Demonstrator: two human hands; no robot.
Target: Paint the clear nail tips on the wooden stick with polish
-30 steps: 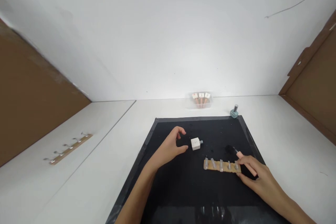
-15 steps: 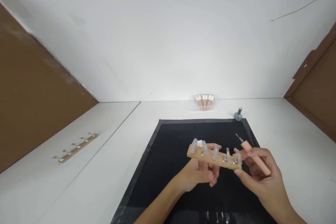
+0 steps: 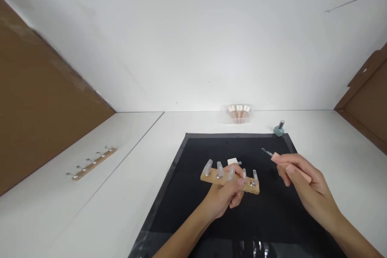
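Note:
My left hand [image 3: 223, 197] is closed on a wooden strip [image 3: 211, 177] that carries several clear nail tips on metal studs, and holds it up over the black mat [image 3: 187, 193]. My right hand [image 3: 305, 187] grips a pink-handled nail polish brush [image 3: 288, 166], its dark tip pointing up and left, a short way right of the strip. A small white square bottle [image 3: 232, 161] lies on the mat just behind the strip, partly hidden by it.
A teal polish bottle [image 3: 279, 128] stands at the mat's far right corner. A clear holder with three pink-capped bottles [image 3: 239, 113] sits by the back wall. A second wooden strip with studs [image 3: 92, 163] lies on the white table at left. Brown boards flank both sides.
The strip left the mat: my left hand moved from beside the white bottle and took it from my right hand, lifting it. My right hand let go and drew off right with the brush.

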